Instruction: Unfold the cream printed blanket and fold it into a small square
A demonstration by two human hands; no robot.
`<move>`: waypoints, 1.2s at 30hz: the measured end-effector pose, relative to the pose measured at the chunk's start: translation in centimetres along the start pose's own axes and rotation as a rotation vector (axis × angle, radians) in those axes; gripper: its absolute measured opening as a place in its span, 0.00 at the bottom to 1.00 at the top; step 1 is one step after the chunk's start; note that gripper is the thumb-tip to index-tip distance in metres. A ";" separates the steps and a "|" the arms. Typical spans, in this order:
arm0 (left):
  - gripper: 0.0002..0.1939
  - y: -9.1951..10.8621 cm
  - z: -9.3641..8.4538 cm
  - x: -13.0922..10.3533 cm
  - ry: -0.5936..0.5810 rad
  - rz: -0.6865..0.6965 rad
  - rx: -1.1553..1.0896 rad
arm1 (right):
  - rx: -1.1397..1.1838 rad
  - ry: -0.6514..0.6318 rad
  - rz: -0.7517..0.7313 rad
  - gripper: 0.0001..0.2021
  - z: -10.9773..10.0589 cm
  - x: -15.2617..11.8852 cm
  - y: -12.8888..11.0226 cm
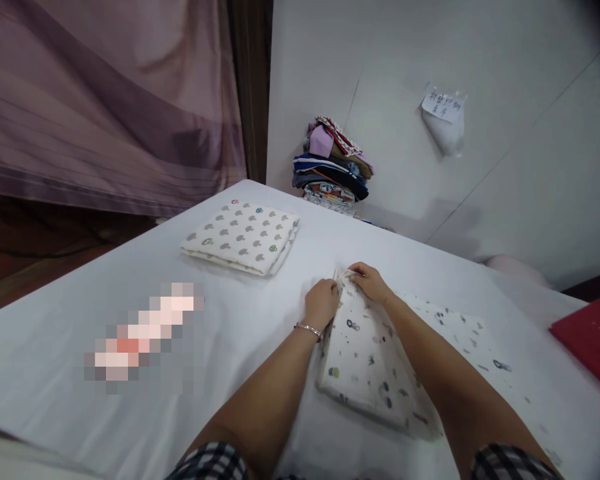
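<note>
A white cloth (365, 353) with small grey and dark prints lies partly folded on the white-covered table, its right part spread flat toward the right. My left hand (323, 303), with a bracelet at the wrist, is closed on the cloth's far left corner. Close beside it, my right hand (367, 280) pinches the far edge of the same cloth, fingers pressed together. The fingertips of both hands are partly hidden by the fabric. Farther back and to the left, a folded white cloth with grey prints (245, 233) lies flat, touched by neither hand.
Beyond the table's far edge (405, 240) stands a stack of folded clothes (333, 163). A plastic bag with a written label (443, 120) is against the pale surface behind. Pinkish curtain (110, 100) hangs at left; a red item (593, 333) is at right. A blurred patch covers the left tabletop.
</note>
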State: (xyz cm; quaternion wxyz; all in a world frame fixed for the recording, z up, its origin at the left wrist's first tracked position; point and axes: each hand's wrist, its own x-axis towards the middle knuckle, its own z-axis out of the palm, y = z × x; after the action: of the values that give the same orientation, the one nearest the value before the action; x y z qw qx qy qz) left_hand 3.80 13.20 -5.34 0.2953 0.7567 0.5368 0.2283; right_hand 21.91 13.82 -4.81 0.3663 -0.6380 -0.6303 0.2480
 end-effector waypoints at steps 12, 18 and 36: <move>0.09 -0.1 0.0 0.0 0.024 0.006 0.027 | -0.037 -0.038 0.051 0.11 0.6 1.3 0.0; 0.11 0.0 -0.5 0.3 0.011 -0.011 0.009 | 0.154 0.077 0.050 0.13 -0.2 -0.5 0.3; 0.12 3.3 -0.7 5.2 -0.064 -0.098 0.180 | 0.261 0.125 -0.044 0.14 0.8 -3.1 0.6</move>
State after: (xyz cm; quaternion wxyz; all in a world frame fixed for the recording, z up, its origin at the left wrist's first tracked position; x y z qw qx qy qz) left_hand 7.22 17.48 -2.41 0.2540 0.7599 0.5817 0.1399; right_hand 21.41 10.92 -6.17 0.4902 -0.5853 -0.5822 0.2796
